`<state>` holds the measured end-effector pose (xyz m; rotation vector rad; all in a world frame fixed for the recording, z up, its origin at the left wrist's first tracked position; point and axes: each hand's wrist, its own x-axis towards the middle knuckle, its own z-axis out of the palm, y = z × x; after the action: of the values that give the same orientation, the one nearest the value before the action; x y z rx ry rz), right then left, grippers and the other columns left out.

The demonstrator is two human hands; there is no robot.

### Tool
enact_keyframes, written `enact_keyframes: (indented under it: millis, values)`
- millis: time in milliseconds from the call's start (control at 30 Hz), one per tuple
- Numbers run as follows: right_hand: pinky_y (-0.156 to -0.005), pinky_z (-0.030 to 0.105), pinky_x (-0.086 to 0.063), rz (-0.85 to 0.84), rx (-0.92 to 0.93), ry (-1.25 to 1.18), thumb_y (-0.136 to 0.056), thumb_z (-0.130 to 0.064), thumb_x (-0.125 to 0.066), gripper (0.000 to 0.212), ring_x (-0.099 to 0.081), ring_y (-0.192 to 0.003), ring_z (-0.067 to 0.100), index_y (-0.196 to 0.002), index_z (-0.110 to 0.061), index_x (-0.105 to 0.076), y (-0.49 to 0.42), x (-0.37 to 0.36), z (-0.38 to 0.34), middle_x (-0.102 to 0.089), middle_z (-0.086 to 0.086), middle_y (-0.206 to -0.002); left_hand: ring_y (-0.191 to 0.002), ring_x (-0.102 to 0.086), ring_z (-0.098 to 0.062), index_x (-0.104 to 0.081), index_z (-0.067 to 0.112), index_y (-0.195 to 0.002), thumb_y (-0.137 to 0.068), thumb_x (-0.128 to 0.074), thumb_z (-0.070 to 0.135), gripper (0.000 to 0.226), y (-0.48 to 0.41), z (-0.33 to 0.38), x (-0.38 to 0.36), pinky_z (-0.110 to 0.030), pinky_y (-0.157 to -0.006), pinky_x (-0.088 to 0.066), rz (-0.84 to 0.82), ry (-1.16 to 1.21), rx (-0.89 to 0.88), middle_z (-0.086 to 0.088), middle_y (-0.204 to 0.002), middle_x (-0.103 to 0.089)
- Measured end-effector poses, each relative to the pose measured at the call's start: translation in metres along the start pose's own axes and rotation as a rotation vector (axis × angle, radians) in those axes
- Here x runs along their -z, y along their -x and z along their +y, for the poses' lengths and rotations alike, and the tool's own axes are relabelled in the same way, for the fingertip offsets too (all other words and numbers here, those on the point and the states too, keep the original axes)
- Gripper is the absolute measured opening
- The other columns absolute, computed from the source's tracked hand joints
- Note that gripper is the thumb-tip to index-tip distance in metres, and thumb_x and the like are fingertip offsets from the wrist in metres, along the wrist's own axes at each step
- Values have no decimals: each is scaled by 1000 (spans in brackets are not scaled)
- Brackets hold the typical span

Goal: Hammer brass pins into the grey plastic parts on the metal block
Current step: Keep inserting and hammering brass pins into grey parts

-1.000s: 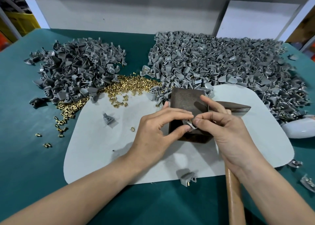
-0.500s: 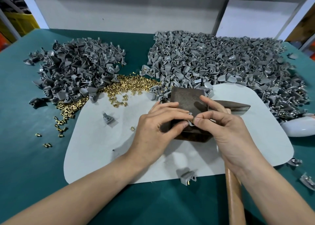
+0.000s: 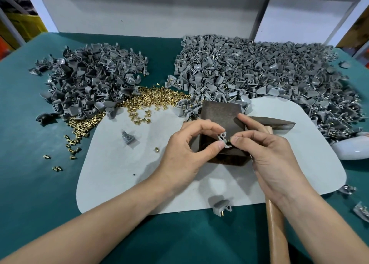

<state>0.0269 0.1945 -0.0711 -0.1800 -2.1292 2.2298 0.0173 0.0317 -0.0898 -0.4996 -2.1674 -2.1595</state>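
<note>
- Fingers of the left hand [image 3: 185, 149]: thumb and forefinger pinch the grey part [image 3: 222, 139], held just over the near half of the metal block [image 3: 219, 115].
- Fingers of the right hand [image 3: 267, 159]: tips pinch a brass pin [image 3: 229, 143] against the part's right side. We cannot tell whether it sits in its hole.
- Step, as we judge it: seating the pin. We would start it straight, lay the part flat on the block, and draw both hands off before any blow.
- Item, hammer [image 3: 276, 233]: ungripped, head just right of the block, handle running under the right wrist toward us.
- Room: the white mat [image 3: 119, 173] left of the block offers the widest space. One loose part and a stray pin lie there.
- Edges: piles of parts [image 3: 259, 69] crowd the block's far side. A pinned part [image 3: 221, 204] lies at the mat's near edge.
</note>
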Motion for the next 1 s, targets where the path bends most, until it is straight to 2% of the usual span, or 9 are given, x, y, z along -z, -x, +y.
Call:
enact_keyframes:
  millis: [100,200,300,367,500,700,867,933,1000]
  values:
    - [-111,37,-29,1,0,24,-71,-8,-74,18,-43,-123,-6,-61,-22,-75,-1,-1,0,-59,-21,-124,-110,-57,1,-69,37,-92,-78,-72,21,21,0,-1,0,-9,-92,-38,2,-7,4,-2,-103,-67]
    - [-98,23,-32,-3,6,41,-71,-8,-74,17,-45,-113,-18,-61,-23,-75,-1,-3,-1,-58,-21,-126,-113,-56,1,-69,39,-92,-78,-72,23,22,0,-1,1,-10,-94,-38,-6,-12,14,-2,-104,-67]
    - [-93,19,-31,-6,16,57,-71,-8,-74,19,-46,-112,-19,-60,-24,-75,-1,-3,-2,-58,-21,-126,-116,-55,1,-69,38,-92,-77,-72,23,21,0,-1,1,-11,-96,-38,-7,-12,14,-1,-103,-68]
    - [-100,23,-30,1,33,100,-70,-10,-75,19,-45,-117,-14,-60,-26,-75,-1,-3,-2,-57,-23,-126,-119,-53,1,-70,37,-92,-77,-73,23,21,-1,-2,1,-15,-100,-37,-3,-11,21,1,-102,-69]
    - [-114,42,-22,-14,79,227,-72,-15,-75,17,-37,-131,3,-64,-31,-75,-1,-1,-5,-52,-30,-129,-122,-51,1,-72,37,-91,-75,-74,23,21,-1,-1,1,-26,-104,-36,2,-7,38,9,-102,-70]
    - [-114,43,-22,-35,124,307,-74,-15,-74,17,-34,-132,3,-67,-31,-74,-1,-1,-7,-47,-34,-132,-120,-52,1,-75,36,-87,-71,-75,24,19,0,1,0,-26,-106,-37,37,12,71,3,-116,-65]
    - [-114,45,-22,-48,137,327,-74,-17,-74,16,-35,-132,9,-68,-32,-74,-1,-1,-5,-49,-33,-131,-120,-53,-2,-75,36,-84,-69,-77,29,18,1,3,0,-36,-110,-37,51,2,78,-2,-116,-65]
    - [-112,36,-21,-41,132,328,-73,-18,-74,15,-34,-132,8,-68,-32,-75,-2,-1,-4,-51,-33,-130,-118,-55,-2,-75,35,-84,-67,-76,30,17,1,3,0,-34,-109,-39,62,-10,72,-3,-113,-66]
    - [-101,14,-20,-26,125,306,-73,-18,-73,14,-33,-130,-1,-66,-30,-75,-2,-1,-2,-53,-33,-127,-116,-55,-1,-75,34,-84,-67,-76,30,17,1,3,0,-30,-107,-40,67,-23,68,-4,-112,-66]
